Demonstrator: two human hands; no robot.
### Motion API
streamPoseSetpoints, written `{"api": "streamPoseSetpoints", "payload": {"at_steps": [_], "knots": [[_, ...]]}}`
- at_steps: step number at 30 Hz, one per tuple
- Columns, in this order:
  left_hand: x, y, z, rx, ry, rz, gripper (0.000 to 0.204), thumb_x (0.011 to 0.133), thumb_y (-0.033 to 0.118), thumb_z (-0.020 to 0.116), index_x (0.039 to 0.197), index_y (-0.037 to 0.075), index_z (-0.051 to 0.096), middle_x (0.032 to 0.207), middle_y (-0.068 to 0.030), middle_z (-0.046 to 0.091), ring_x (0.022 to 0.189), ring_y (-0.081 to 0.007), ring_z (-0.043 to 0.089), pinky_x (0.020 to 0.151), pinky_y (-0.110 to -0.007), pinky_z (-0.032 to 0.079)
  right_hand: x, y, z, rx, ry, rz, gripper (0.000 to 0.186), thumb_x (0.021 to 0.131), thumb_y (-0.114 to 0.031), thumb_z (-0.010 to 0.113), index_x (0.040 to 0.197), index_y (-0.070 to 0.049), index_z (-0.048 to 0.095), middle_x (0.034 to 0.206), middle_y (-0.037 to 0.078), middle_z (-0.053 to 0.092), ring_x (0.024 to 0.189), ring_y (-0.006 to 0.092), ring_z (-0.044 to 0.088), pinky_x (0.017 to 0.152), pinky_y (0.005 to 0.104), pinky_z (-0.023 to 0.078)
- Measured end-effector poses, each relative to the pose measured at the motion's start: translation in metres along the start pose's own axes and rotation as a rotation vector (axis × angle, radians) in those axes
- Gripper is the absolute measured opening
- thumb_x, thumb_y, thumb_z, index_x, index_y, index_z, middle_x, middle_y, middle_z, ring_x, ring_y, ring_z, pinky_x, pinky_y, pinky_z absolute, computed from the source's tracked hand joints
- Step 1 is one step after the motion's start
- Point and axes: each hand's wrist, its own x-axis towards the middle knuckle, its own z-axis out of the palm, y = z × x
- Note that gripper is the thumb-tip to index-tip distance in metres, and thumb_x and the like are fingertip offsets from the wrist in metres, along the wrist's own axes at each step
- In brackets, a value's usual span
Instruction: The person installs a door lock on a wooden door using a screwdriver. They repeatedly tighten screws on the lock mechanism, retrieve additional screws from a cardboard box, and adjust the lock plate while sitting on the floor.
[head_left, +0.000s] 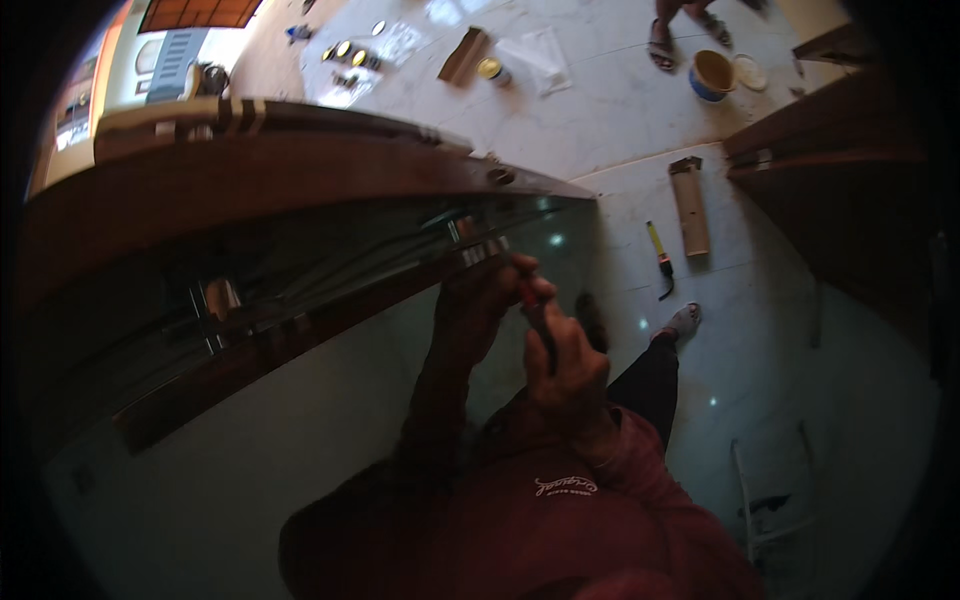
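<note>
My right hand [568, 372] is wrapped round a screwdriver [531, 297] with a red and dark handle, its upper end angled toward a dark wooden door [290, 165]. Close beside it, my left hand [472, 302] is raised in shadow against the shiny metal fitting [478, 243] on the door. Its fingers look closed, but what they hold is hidden. A second metal fitting [215, 303] sits farther left along the same door. Where the screwdriver's tip ends cannot be made out.
On the tiled floor lie a long cardboard box [689, 208] and a yellow and black tool [659, 252]. Farther off are a bucket [711, 78], a tin [492, 70] and another person's feet [662, 45]. Another wooden door panel [840, 150] stands at the right.
</note>
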Motion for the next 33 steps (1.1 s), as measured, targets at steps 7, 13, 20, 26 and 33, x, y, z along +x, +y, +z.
{"api": "streamPoseSetpoints", "payload": {"at_steps": [7,13,20,26,33], "knots": [[0.0,0.005,0.005,-0.127,-0.003,-0.037,0.029,0.104,0.021,0.054,0.121,-0.002,0.06,0.094,-0.014,0.071,0.095,-0.0278,0.07,0.088,-0.042,0.056,0.02,-0.005,-0.011,1.015,-0.154,0.622,0.031,0.102,-0.028,0.055,0.121,-0.004,0.053,0.071,0.01,0.058,0.044,0.0133,0.048,0.038,0.028,0.037],[-0.004,0.0,0.023,-0.147,0.138,0.048,0.025,0.104,0.019,0.055,0.115,-0.001,0.065,0.09,-0.0122,0.071,0.092,-0.0264,0.07,0.087,-0.04,0.055,0.024,0.01,-0.022,1.773,-0.392,0.988,0.037,0.108,-0.034,0.04,0.129,-0.006,0.047,0.07,0.006,0.055,0.038,0.0053,0.031,0.036,0.0185,0.028],[0.002,0.005,0.027,-0.169,0.151,0.113,0.02,0.101,0.016,0.058,0.107,0.0,0.07,0.087,-0.0108,0.072,0.084,-0.0221,0.071,0.082,-0.035,0.057,0.015,-0.008,-0.016,0.259,-0.079,0.121,0.038,0.099,-0.017,0.062,0.129,0.001,0.05,0.075,0.015,0.062,0.058,0.0253,0.065,0.051,0.0348,0.05],[0.001,0.005,0.025,-0.19,0.123,0.042,0.023,0.102,0.02,0.057,0.111,0.001,0.068,0.088,-0.0106,0.072,0.088,-0.0227,0.071,0.085,-0.037,0.056,0.014,-0.005,-0.003,0.207,0.044,0.026,0.029,0.098,-0.018,0.062,0.12,0.001,0.058,0.076,0.014,0.062,0.057,0.0224,0.063,0.051,0.034,0.048],[-0.002,0.001,0.026,-0.222,0.109,0.036,0.027,0.104,0.025,0.055,0.113,0.002,0.067,0.093,-0.0101,0.072,0.091,-0.0214,0.07,0.084,-0.035,0.056,0.031,-0.017,-0.04,1.642,-0.323,0.987,0.022,0.106,-0.031,0.049,0.114,-0.01,0.049,0.069,0.003,0.05,0.045,0.0067,0.036,0.038,0.0233,0.027]]}}
